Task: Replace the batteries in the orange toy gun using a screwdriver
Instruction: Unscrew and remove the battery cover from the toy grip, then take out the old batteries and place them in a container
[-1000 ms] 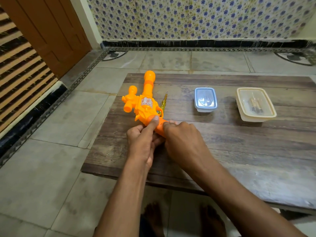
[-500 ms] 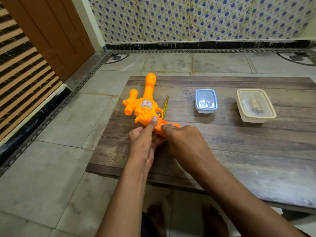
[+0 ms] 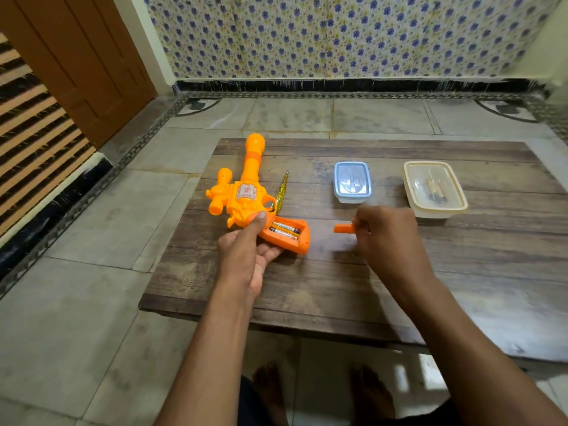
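The orange toy gun (image 3: 246,192) lies on the low wooden table (image 3: 399,272), barrel pointing away. Its grip compartment is uncovered and two batteries (image 3: 284,230) show inside. My left hand (image 3: 247,250) holds the gun at the grip, thumb on the body just above the compartment. My right hand (image 3: 385,238) pinches the small orange battery cover (image 3: 343,228), held just above the table to the right of the gun. A yellow-handled screwdriver (image 3: 282,190) rests on the table beside the trigger guard.
A small blue-lidded box (image 3: 352,182) and a larger cream-lidded box (image 3: 435,189) with dark items inside stand at the back of the table. Tiled floor surrounds the table; a brown door is at the left. My bare feet show below the near table edge.
My right hand has pulled the cover off the gun's grip and moved it to the right. The two batteries are now exposed. My left hand stays on the gun.
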The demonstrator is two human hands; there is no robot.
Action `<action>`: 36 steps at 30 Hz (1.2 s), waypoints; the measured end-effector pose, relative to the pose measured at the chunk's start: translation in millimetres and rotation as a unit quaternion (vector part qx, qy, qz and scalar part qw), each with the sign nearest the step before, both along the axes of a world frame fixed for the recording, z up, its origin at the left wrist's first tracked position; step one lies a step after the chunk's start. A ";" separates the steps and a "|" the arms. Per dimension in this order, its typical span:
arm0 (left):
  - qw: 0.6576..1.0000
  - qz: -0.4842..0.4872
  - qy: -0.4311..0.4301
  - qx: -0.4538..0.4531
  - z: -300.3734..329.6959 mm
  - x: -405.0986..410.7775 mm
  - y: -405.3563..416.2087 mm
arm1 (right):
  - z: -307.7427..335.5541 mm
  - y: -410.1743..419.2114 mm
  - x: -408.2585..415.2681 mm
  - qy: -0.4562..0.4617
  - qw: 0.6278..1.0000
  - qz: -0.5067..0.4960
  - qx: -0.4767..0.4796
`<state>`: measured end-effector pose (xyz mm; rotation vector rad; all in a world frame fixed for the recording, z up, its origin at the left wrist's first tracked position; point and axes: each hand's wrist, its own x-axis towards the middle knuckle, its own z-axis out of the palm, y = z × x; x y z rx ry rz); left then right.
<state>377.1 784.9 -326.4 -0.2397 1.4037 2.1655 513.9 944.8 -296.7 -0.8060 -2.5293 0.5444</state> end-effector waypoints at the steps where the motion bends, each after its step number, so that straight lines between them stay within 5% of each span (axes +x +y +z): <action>1: 1.000 0.002 -0.001 -0.001 -0.1 0.3 0.2 | -0.3 3.5 2.3 -0.024 1.000 0.002 -0.001; 12: 1.000 -0.001 0.007 -0.011 2.2 3.0 1.6 | 0.8 23.2 8.4 -0.231 0.969 0.088 0.021; 21: 1.000 0.002 0.009 -0.003 5.9 5.5 1.7 | -1.2 20.5 6.5 -0.241 0.967 0.079 0.029; 27: 1.000 0.006 0.007 -0.009 7.4 6.1 1.5 | 0.4 15.2 4.8 -0.172 0.982 0.077 0.030; 32: 0.997 0.002 0.054 -0.050 4.3 6.0 2.2 | 3.8 -18.5 -15.9 0.044 0.991 0.078 -0.095; 36: 0.997 0.012 0.065 -0.049 3.0 5.0 2.8 | 0.1 -39.0 -35.2 0.061 0.982 0.111 -0.143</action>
